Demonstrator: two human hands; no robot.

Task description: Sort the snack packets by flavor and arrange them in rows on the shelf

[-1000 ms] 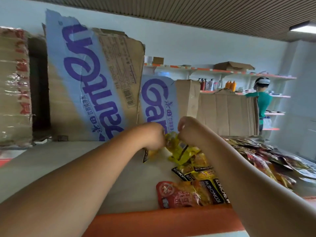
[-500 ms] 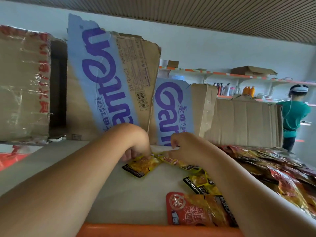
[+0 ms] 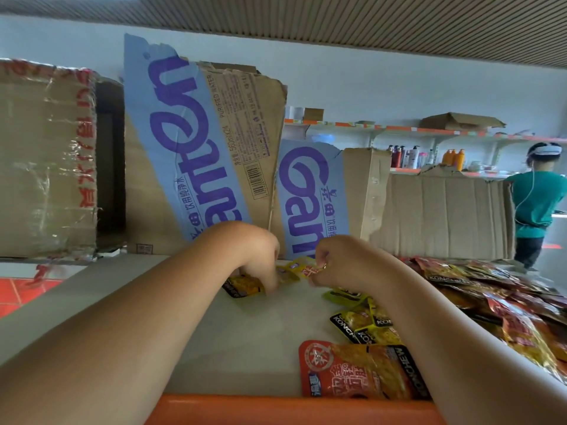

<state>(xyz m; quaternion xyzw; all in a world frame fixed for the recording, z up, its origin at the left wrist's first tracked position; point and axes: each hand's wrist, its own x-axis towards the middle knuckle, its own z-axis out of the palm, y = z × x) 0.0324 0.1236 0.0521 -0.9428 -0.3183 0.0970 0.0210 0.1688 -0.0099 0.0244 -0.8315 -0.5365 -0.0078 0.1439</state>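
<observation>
Yellow snack packets [image 3: 294, 269] on shelf [image 3: 214, 332], pinched by left hand [image 3: 256, 256] and right hand [image 3: 337, 262].

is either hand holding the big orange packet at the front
No: the orange packet lies unheld; the left hand and right hand hold yellow packets farther back.

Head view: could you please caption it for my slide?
Left hand and right hand grip yellow snack packets on the shelf.
</observation>
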